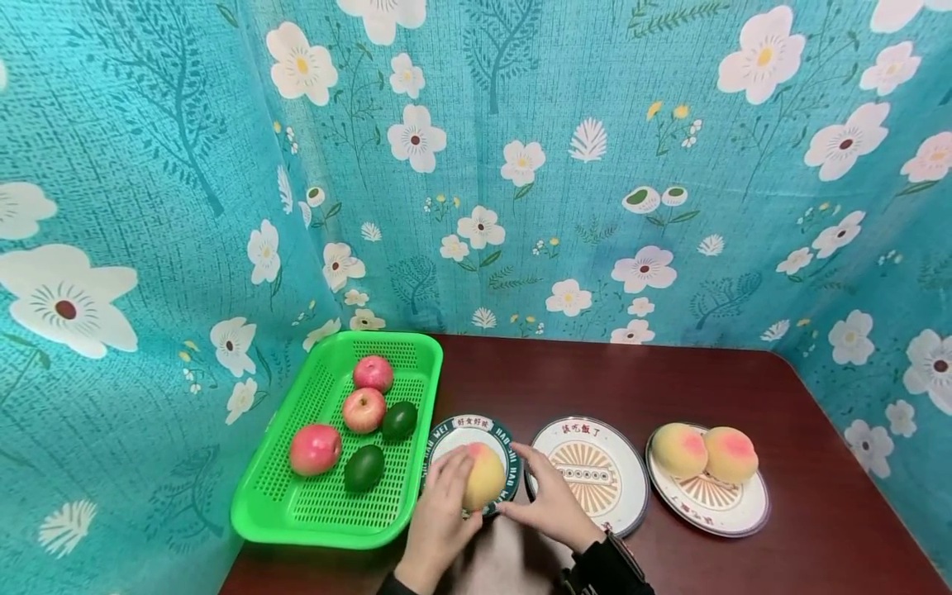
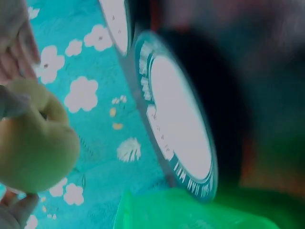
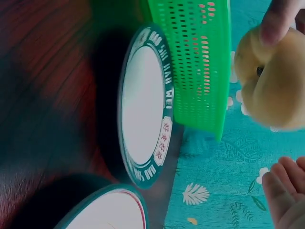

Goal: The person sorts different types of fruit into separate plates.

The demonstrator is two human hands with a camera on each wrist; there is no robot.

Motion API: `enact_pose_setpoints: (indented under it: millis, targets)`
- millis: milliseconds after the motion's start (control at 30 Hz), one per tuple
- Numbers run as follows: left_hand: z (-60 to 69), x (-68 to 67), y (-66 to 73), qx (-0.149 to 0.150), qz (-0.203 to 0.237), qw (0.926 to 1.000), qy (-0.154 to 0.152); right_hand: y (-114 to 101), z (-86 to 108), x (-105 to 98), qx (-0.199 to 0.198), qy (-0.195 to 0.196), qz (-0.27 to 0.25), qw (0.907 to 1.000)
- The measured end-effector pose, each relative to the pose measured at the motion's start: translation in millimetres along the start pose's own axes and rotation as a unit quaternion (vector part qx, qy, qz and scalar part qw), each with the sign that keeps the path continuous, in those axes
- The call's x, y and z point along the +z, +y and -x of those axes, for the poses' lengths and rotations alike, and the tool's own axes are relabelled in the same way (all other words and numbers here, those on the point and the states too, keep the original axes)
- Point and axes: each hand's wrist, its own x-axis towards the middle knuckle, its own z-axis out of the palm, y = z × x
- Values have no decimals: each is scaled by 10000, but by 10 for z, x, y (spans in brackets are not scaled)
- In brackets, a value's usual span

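My left hand (image 1: 439, 516) grips a yellow-pink peach (image 1: 483, 477) from its left side, above a green-rimmed plate (image 1: 440, 433). Both wrist views show the peach (image 2: 40, 152) (image 3: 281, 83) raised clear of the plate (image 2: 178, 114) (image 3: 143, 105), which has nothing on it. To the right of the peach, my right hand (image 1: 550, 504) is spread with thumb and fingers apart, holding nothing. In the right wrist view its fingers (image 3: 279, 183) stand apart from the peach.
A green basket (image 1: 327, 535) at the left holds several red fruits (image 1: 316, 449) and two dark green ones (image 1: 364, 468). Right of the green-rimmed plate is a white plate (image 1: 546, 438) with a printed pattern. Farther right, another plate (image 1: 692, 511) bears two peaches (image 1: 680, 450) (image 1: 731, 454).
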Motion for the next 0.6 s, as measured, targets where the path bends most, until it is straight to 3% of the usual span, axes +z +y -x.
enact_pose_setpoints:
  millis: [167,333,433,600]
  targets:
    - [81,104,97,768,45,9964,-368,-26,67,50,-84,-214,734,9970]
    - [99,165,143,1483,58,9881,-393,20,90,93,-282,-197,1013,9943]
    - [98,177,159,1661,62,9853,-401,44,89,97,-376,-216,1116,9928]
    - [75,180,166,1689,-6,9850,-357,45,77,80,-496,-113,1260,9907]
